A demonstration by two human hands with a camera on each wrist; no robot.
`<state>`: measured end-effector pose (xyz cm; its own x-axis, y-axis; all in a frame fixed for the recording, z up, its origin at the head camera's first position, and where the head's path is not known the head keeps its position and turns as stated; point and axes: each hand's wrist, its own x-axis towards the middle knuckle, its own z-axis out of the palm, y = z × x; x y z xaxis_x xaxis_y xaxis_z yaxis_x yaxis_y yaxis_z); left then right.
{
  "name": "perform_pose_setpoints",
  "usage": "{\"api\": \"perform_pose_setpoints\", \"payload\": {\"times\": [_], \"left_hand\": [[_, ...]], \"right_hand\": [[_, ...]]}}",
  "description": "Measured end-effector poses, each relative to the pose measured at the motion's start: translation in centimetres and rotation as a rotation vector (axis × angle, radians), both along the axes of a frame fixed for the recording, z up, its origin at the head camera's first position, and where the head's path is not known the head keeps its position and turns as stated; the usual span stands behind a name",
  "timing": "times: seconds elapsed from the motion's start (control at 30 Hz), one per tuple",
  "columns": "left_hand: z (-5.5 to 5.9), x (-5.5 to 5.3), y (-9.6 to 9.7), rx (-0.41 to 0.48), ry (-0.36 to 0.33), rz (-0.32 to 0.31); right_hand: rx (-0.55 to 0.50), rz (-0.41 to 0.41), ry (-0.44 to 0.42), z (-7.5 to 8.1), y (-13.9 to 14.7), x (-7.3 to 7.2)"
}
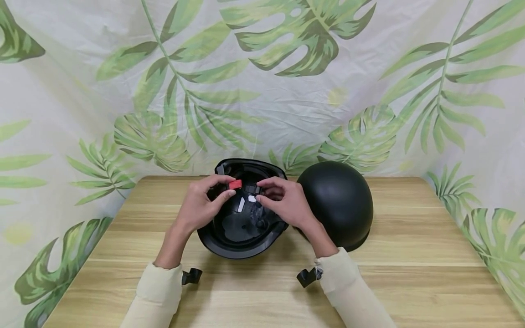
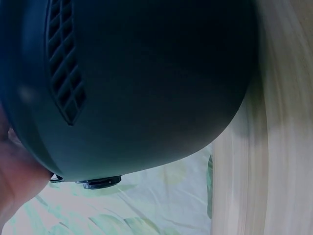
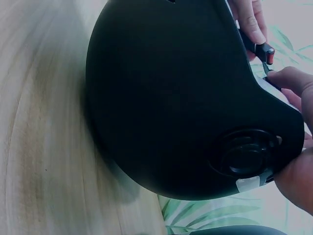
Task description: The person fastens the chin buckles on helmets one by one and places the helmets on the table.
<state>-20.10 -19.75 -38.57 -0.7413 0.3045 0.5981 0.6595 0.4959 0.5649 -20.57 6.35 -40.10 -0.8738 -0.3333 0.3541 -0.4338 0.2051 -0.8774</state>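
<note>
A black helmet lies upside down on the table, its hollow inside facing up. Over its opening, my left hand pinches a chin strap buckle with a red piece on it. My right hand pinches the black strap end between thumb and fingertips, a short way to the right of the red piece. In the right wrist view the buckle and the strap end stand close together above the helmet rim. The helmet's smooth outer shell fills most of the left wrist view.
A second black helmet stands dome up, right beside the first one, behind my right forearm. Wood-grain table stretches out to both sides. A leaf-patterned cloth hangs along the table's back edge.
</note>
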Motion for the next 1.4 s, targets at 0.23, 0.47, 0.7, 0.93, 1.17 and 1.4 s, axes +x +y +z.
{"api": "perform_pose_setpoints", "payload": {"times": [0.23, 0.47, 0.7, 0.93, 1.17, 1.4], "left_hand": [[-0.1, 0.1, 0.0, -0.057, -0.005, -0.014], [0.0, 0.2, -0.2, -0.063, -0.029, -0.045], [0.1, 0.3, -0.1, -0.068, -0.07, -0.047], [0.1, 0.3, 0.0, -0.072, -0.07, -0.069], [-0.2, 0.3, 0.2, -0.059, -0.057, -0.07], [-0.6, 0.2, 0.5, -0.088, -0.013, -0.085]], "right_hand": [[-0.027, -0.021, -0.031, 0.1, 0.0, 0.6], [0.002, -0.027, -0.022, 0.4, 0.0, 0.9], [0.066, -0.021, 0.011, 0.9, 0.0, 0.8], [0.121, -0.019, 0.027, 1.4, -0.3, 0.5], [0.123, -0.05, 0.011, 1.6, -0.8, 0.6], [0.113, -0.036, -0.006, 1.7, -1.3, 0.5]]}}
